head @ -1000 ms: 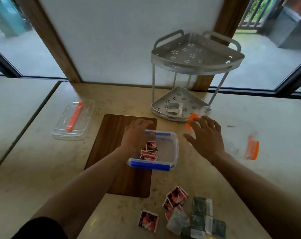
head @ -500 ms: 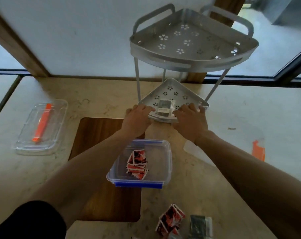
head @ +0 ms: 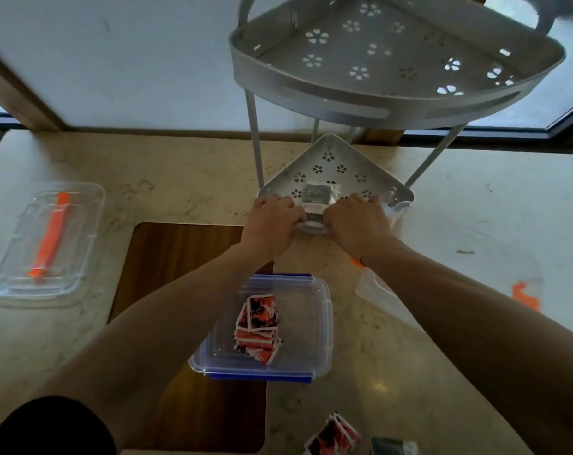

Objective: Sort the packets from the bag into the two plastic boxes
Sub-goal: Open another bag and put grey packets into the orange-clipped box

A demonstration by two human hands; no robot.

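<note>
Metal rack's lower shelf (head: 340, 165) is carrying the dark packets (head: 316, 196) that the left hand (head: 272, 221) and right hand (head: 357, 224) are gripping near the surface's far edge, risking spilling some.

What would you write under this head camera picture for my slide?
Both hands, left and right, grip the bag on the rack's lower shelf; red packets fill the blue box.

Looks like a home, prob. kitchen/dining nook: marbled stone counter (head: 186, 178) under big windows (head: 570, 103), wooden board (head: 180, 257) on it, 2-tier metal corner rack (head: 393, 93), plastic food boxes (head: 311, 323) w/ clip lids (head: 45, 244).
</note>
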